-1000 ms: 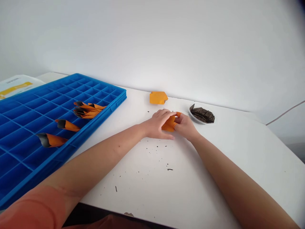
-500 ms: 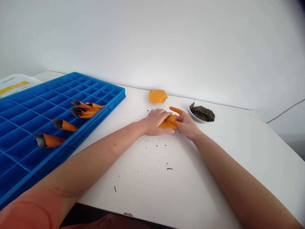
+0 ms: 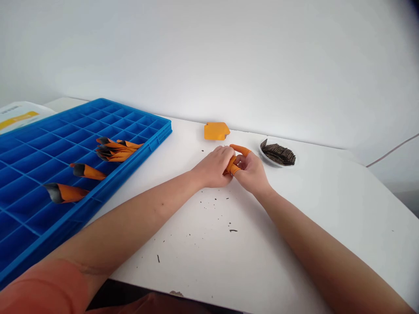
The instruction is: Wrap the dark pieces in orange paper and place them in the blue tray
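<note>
Over the white table, my left hand is closed around an orange sheet, which is now curled up and mostly hidden under the fingers. My right hand meets it from the right, fingers bent, its thumb pressed to the sheet's edge. Orange finger covers sit on the right index finger and, it seems, the thumb. Behind the hands lies a flat orange piece, perhaps a stack of sheets. To the right, a white bowl holds dark brown, strip-like pieces.
A blue compartment tray fills the left side, with several orange rolls with dark ends in it. A white packet with a yellow band lies behind. Dark crumbs are scattered over the table. A wall borders the back.
The orange sheet, flatter and more visible before, is now curled inside my hands. My left fingers have closed over it, and my right hand has moved slightly left against it.
</note>
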`<state>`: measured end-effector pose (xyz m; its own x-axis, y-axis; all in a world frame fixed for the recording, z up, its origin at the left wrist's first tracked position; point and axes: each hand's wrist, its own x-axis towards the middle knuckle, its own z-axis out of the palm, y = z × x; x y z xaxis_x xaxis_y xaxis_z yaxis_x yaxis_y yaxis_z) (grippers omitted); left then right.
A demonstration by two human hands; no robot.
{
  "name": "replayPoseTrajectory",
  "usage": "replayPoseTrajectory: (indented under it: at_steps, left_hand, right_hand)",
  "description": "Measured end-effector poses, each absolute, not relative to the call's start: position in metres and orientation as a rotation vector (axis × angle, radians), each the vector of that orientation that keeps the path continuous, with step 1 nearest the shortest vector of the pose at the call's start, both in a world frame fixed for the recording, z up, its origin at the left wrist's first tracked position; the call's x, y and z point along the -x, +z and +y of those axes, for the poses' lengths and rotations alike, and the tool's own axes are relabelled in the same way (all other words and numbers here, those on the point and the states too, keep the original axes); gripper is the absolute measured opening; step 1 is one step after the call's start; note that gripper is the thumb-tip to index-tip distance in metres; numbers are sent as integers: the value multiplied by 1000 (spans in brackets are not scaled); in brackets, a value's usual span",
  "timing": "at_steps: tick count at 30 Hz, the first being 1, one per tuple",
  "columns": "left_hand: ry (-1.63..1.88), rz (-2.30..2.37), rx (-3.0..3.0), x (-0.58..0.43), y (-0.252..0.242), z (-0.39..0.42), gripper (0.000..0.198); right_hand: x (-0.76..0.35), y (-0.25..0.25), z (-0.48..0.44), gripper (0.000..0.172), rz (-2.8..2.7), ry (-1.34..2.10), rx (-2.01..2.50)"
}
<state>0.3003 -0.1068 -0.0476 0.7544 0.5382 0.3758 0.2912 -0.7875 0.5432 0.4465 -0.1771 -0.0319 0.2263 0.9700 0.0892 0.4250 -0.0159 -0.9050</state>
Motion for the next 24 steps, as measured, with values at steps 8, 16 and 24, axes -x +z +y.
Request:
replayPoseTrajectory:
  at_steps: [8,16,24]
  left_hand:
    - [734,632,-2360,-296,-50,-96,27]
    - [734,670,-2129,-292,-54,-93,28]
    - [641,525,-2100,-295,-57,-96,38]
  right_hand:
    - [-452,-32,-174,65,-1312,917,1424]
    - [-476,-42,-177,26,-1733,318,1230]
    - [-478,-39,-178,34,-2263,-191,1199]
